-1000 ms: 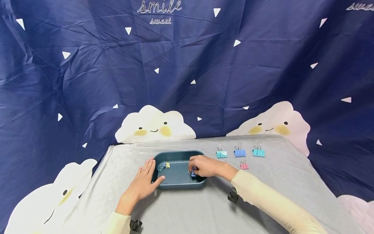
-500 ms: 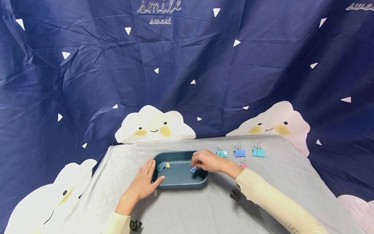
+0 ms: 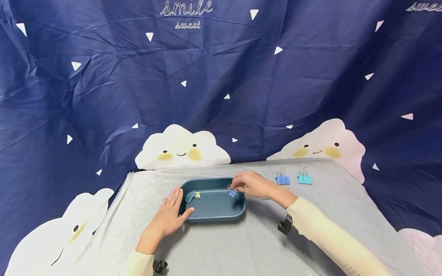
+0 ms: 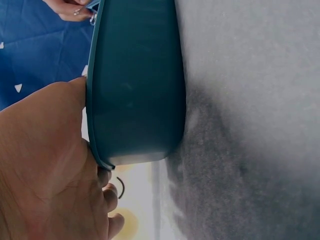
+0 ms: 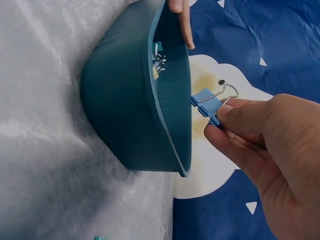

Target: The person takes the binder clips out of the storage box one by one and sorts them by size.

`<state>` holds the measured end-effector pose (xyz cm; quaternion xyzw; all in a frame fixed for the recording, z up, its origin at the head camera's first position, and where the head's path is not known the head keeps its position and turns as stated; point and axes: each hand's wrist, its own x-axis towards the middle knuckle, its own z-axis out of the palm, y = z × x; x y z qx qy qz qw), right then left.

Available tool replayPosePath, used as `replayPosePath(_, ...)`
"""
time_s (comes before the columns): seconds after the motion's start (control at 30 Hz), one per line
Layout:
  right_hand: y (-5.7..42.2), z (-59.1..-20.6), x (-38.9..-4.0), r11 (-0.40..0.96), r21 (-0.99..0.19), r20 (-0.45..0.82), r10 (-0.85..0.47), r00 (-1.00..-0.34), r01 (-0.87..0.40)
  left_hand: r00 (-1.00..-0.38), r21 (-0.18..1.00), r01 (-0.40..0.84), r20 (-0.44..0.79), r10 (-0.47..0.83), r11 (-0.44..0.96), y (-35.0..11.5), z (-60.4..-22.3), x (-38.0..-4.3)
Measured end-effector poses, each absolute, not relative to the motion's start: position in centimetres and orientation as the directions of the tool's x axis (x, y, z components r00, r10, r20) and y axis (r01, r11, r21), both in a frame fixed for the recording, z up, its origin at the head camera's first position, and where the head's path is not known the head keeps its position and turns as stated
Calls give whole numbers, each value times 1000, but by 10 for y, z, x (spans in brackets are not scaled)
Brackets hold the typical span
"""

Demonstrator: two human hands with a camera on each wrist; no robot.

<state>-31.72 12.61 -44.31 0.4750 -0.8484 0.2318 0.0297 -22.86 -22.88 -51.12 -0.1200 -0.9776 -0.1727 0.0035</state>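
Note:
A dark teal tray (image 3: 213, 220) sits on the cloth, and my left hand (image 3: 168, 215) rests on its left end with fingers straight and thumb spread along the near rim. Between thumb and fingertips my right hand (image 3: 255, 186) pinches a blue binder clip (image 5: 206, 102) by its edge, one wire handle sticking out. In the head view this clip hangs over the tray's right end. Several small binder clips (image 3: 192, 196), with yellow and bluish ones among them, lie together at the tray's left end.
Behind and right of the tray, a blue binder clip (image 3: 282, 179) and a turquoise binder clip (image 3: 305, 179) lie on the grey cloth (image 3: 328, 214). Other clips there are mostly covered by the right hand and forearm. A navy curtain (image 3: 221, 76) hangs at the back.
My right hand has lifted the blue binder clip from low in the tray, up and rightward toward the right rim. The left hand has stayed in place.

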Motion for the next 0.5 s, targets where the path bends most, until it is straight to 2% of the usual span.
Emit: replayPosePath(0.5, 168, -431, -310, 489, -425, 346, -690, -636, -762, -970, 307, 242, 64, 233, 920, -228, -513, -229)
